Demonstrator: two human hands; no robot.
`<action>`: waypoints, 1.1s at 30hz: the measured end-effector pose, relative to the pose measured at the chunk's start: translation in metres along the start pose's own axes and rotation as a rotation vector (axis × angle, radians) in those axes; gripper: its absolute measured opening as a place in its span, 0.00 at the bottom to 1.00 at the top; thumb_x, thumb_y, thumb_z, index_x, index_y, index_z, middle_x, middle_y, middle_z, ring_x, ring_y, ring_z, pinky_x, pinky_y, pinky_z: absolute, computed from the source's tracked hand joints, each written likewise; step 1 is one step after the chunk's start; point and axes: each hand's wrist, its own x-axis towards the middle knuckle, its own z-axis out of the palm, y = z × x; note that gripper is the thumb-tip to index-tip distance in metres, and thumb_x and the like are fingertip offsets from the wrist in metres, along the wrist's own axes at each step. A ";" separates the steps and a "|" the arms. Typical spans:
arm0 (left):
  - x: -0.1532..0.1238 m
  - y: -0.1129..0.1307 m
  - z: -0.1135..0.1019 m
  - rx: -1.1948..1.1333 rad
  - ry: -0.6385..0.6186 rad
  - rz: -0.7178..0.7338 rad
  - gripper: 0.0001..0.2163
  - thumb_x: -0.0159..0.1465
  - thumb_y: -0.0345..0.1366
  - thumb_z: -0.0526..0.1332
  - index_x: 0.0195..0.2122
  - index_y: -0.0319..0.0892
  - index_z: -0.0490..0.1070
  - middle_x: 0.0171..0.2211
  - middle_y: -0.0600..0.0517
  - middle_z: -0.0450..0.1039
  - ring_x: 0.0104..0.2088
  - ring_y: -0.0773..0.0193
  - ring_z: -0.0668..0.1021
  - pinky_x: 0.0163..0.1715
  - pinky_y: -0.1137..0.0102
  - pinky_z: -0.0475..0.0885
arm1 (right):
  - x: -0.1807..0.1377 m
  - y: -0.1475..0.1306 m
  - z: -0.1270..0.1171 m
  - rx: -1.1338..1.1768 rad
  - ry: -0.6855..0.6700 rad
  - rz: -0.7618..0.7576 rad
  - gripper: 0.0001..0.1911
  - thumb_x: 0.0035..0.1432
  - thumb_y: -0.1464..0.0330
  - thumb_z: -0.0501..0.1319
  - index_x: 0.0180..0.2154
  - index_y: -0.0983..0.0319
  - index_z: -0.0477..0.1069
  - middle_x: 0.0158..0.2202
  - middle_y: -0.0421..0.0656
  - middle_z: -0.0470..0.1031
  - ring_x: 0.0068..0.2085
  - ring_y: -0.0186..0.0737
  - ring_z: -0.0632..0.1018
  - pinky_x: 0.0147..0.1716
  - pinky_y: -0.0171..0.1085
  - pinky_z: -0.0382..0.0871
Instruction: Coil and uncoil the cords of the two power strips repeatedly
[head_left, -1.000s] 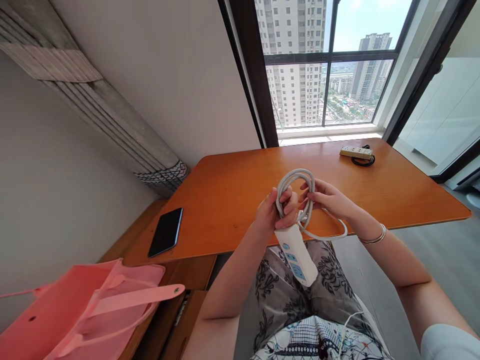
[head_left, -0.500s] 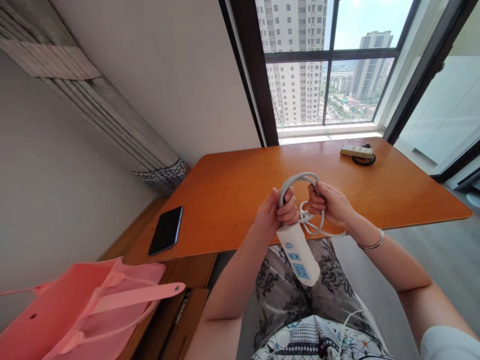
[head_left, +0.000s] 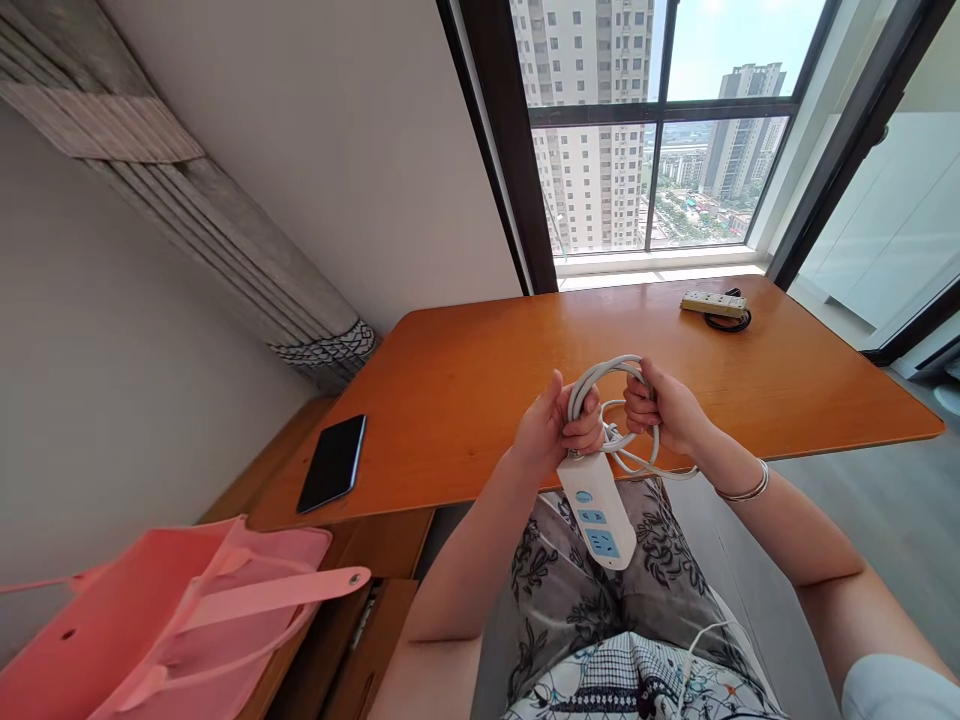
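Observation:
A white power strip with blue socket faces hangs over my lap, below the table's front edge. Its pale grey cord is looped into a coil between my hands. My left hand is closed around the left side of the coil, just above the end of the strip. With bent fingers, my right hand grips the coil's right side. Looser turns of the cord droop between and below the hands, and part of it passes under my right wrist.
On the orange-brown wooden table, a black phone lies at the left. A second power strip, cream with a black cord, lies at the far right. A pink bag stands at the lower left. Behind the table is a window.
Both hands have shifted slightly right and a little down with the coil. The white power strip now hangs a bit more upright.

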 end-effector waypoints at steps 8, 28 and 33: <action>0.001 -0.002 0.000 0.019 0.018 0.020 0.21 0.70 0.47 0.54 0.23 0.39 0.65 0.12 0.60 0.50 0.10 0.75 0.53 0.15 0.77 0.59 | -0.001 0.001 0.002 -0.097 0.065 -0.079 0.33 0.46 0.41 0.68 0.22 0.59 0.56 0.16 0.29 0.48 0.17 0.25 0.51 0.18 0.31 0.55; -0.002 -0.002 0.003 -0.028 0.065 0.049 0.17 0.70 0.42 0.56 0.26 0.39 0.66 0.14 0.62 0.47 0.11 0.74 0.55 0.16 0.76 0.60 | 0.004 0.009 -0.003 -0.294 0.086 -0.345 0.22 0.55 0.48 0.65 0.36 0.60 0.69 0.20 0.30 0.53 0.19 0.27 0.56 0.16 0.30 0.58; -0.002 -0.004 0.003 -0.092 0.111 0.014 0.16 0.69 0.42 0.58 0.26 0.40 0.63 0.15 0.62 0.48 0.12 0.74 0.56 0.16 0.76 0.60 | 0.005 0.005 -0.005 -0.278 0.043 -0.297 0.21 0.55 0.49 0.65 0.36 0.60 0.69 0.21 0.31 0.54 0.20 0.27 0.56 0.17 0.31 0.60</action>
